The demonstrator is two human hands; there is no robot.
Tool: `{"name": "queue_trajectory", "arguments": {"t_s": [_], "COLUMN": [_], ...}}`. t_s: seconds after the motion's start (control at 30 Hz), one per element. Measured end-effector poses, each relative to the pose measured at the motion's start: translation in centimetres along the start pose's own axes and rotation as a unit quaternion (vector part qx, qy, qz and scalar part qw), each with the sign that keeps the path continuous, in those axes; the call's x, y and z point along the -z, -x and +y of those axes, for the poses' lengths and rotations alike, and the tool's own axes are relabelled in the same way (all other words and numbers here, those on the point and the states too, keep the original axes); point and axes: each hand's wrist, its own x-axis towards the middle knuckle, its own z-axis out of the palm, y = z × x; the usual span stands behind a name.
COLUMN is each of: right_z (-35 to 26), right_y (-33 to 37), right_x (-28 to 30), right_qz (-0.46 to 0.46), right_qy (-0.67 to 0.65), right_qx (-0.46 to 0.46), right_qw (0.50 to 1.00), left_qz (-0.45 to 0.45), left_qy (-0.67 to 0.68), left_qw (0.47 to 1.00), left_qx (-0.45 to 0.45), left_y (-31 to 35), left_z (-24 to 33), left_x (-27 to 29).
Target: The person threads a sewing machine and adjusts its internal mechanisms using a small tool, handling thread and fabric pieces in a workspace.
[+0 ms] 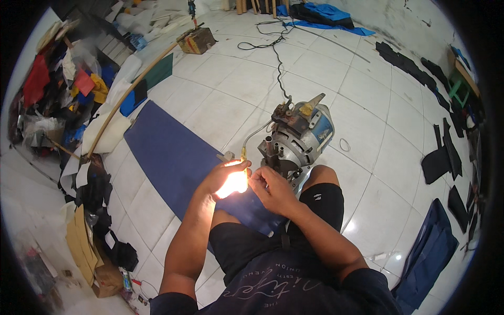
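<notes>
My left hand (214,179) is curled round a small glowing lamp (235,181), whose glare washes out the fingers behind it. From the lamp's yellowish neck a thin bent metal stem (251,137) runs up to an electric cloth-cutting machine (302,137) with a silver and blue motor housing. Close beside the lamp, my right hand (274,192) has its fingertips pinched together; whatever they hold is too small to make out. The machine rests on the floor just beyond my right knee. Beneath my hands lies a long piece of dark blue fabric (168,142).
A black cable (278,60) trails from the machine across the white tiled floor (362,110). Heaped cloth scraps (79,86) and a long curved wooden strip (123,100) lie at left. Folded navy fabric (428,257) and black cut pieces (441,163) lie at right; a wooden block (198,42) stands far off.
</notes>
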Motion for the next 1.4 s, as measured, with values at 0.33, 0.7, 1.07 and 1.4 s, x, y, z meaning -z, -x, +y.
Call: {"name": "queue_trajectory", "arguments": {"t_s": [0.33, 0.7, 1.07, 1.4], "right_z": [-3.1, -4.0, -1.9, 4.0], "right_y": [0.0, 0.5, -0.7, 4.5], "right_x": [-1.5, -2.7, 4.6, -4.0], "right_qz": [0.034, -0.057, -0.062, 0.083], "right_qy": [-0.096, -0.243, 0.017, -0.119], "right_qx": [-0.060, -0.122, -0.064, -0.063], "right_qw": [0.993, 0.961, 0.996, 0.987], "left_qz": [0.013, 0.000, -0.033, -0.082], "left_qy": [0.057, 0.054, 0.092, 0.082], "left_qw": [0.996, 0.995, 0.994, 0.991], "left_qx": [-0.073, -0.079, -0.052, -0.070], "left_y": [1.1, 0.3, 0.6, 0.2], "left_z": [-0.5, -1.2, -0.5, -1.0], "left_x": [-1.9, -0.7, -0.8, 0.0]}}
